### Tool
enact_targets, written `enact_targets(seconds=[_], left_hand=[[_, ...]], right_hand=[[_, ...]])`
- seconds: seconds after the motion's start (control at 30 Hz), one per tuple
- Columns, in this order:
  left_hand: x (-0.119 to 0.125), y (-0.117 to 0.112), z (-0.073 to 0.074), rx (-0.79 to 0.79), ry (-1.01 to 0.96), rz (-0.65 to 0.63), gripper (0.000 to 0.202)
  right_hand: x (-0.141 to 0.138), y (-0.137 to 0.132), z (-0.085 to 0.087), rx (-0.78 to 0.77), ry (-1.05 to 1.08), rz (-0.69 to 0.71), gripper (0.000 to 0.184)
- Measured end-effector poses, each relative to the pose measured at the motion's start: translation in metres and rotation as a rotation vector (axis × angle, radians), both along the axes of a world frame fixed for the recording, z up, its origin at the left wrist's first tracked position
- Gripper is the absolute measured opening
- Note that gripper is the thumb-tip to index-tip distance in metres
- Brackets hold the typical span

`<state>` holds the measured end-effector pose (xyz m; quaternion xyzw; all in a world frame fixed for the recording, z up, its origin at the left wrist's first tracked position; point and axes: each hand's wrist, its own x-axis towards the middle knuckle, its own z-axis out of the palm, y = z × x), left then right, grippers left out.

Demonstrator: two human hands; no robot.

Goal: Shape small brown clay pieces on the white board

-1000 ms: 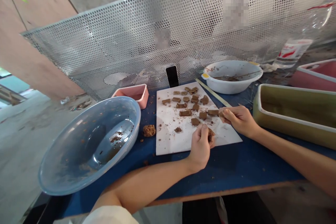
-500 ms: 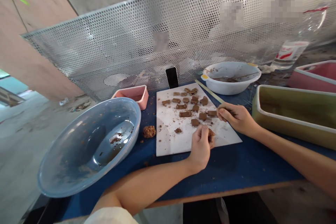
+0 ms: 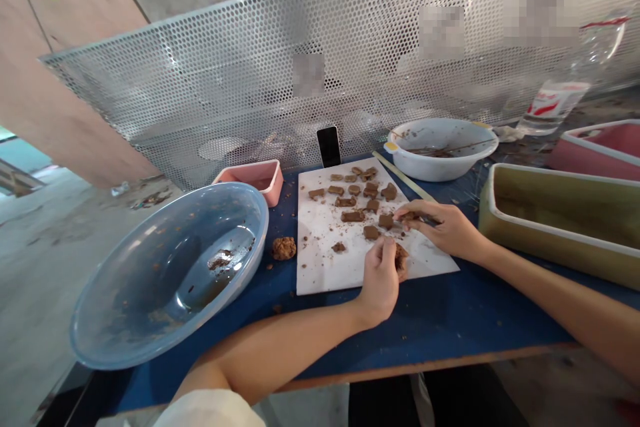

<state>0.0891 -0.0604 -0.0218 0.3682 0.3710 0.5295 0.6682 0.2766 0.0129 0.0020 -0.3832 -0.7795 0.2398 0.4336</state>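
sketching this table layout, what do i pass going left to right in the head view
Blue basin, loose brown lump, phone, left hand, right hand, olive trough.

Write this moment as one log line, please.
left hand: holding brown lump | right hand: by brown pieces | white board: under pieces

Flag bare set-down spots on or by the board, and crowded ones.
Widest: blue tabletop between white board, right forearm and table's front edge, lightly specked. Smaller: the board's near-left strip, in front of the crumbled clump.
Crowded: the board's far and middle parts, under brown pieces; the gap between board and blue basin, holding a brown lump.
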Motion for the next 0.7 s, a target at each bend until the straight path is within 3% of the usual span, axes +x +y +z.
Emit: enact_targets(seconds=[0.1,0.33,0.4,0.53,0.7], left_hand=[[0.0002,0.0004,-0.0002,-0.003,0.0,-0.005,0.073],[-0.0005,0.0003,0.0014,0.015,0.003,0.012,0.07],[-0.001,-0.0004,0.0023,0.013,-0.009,0.005,0.067],[-0.0019,-0.0009,0.0021,0.01,-0.034,0.006,0.06],[-0.0008,0.0024,-0.0005,0.02,-0.067,0.005,0.056]], right_hand=[[0.0017,0.0,0.0012,-0.019,-0.018,0.017,0.031],[0.0073,-0.0007,-0.0024,-0.09,-0.127,0.073,0.068],[0.0062,0.0,-0.0037,-0.078,-0.133,0.063,0.062],[0.0014,0.0021,-0.0022,0.039,-0.117,0.055,0.026],[0.0,0.0018,0.0,0.144,-0.095,0.092,0.018]])
